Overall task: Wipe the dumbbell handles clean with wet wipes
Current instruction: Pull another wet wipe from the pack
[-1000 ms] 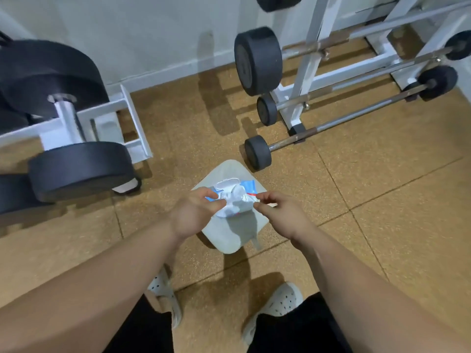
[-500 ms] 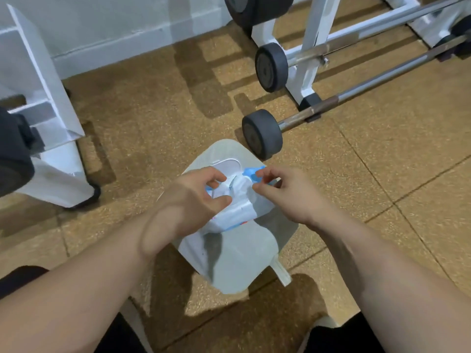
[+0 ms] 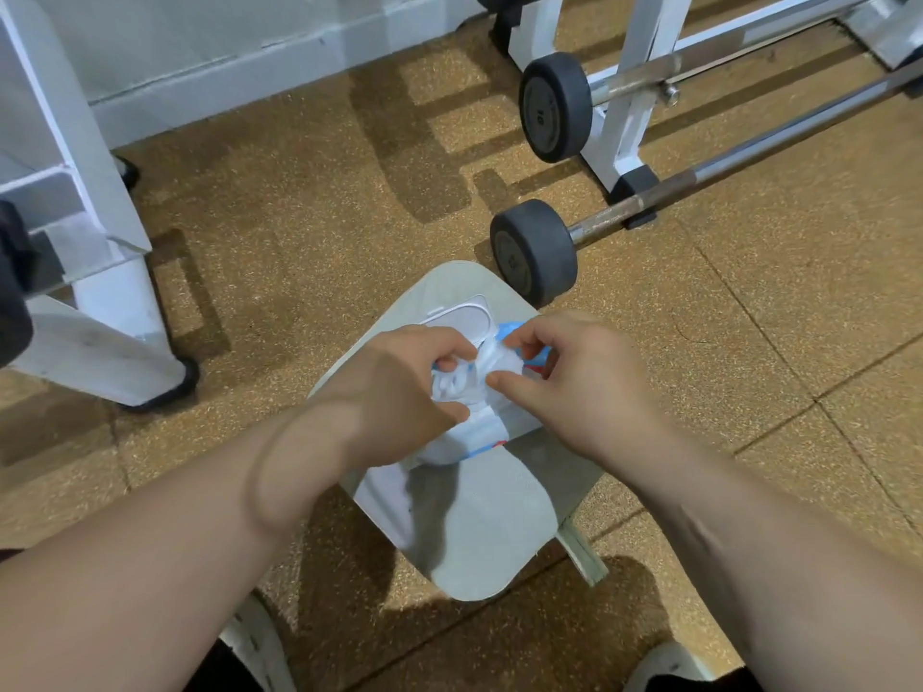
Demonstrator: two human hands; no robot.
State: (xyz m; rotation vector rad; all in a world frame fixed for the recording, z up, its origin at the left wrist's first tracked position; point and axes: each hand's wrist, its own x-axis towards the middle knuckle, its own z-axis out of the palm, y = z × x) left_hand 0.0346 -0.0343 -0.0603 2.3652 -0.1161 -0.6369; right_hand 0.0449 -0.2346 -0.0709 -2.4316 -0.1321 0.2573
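On the far half of the grey stool seat [image 3: 474, 536], the left hand [image 3: 399, 392] curls round the wet wipes pack [image 3: 469, 439], while the right hand [image 3: 574, 387] pinches a white wipe [image 3: 492, 364] at its opening. Just beyond the seat's far edge, a dumbbell [image 3: 534, 252] lies on the floor, its rusty handle [image 3: 699, 184] running past the white rack [image 3: 624, 117].

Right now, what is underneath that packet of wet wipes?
The wet wipes packet rests on a pale grey stool seat. The left hand and right hand cover the packet's sides, so the seat there is hidden.
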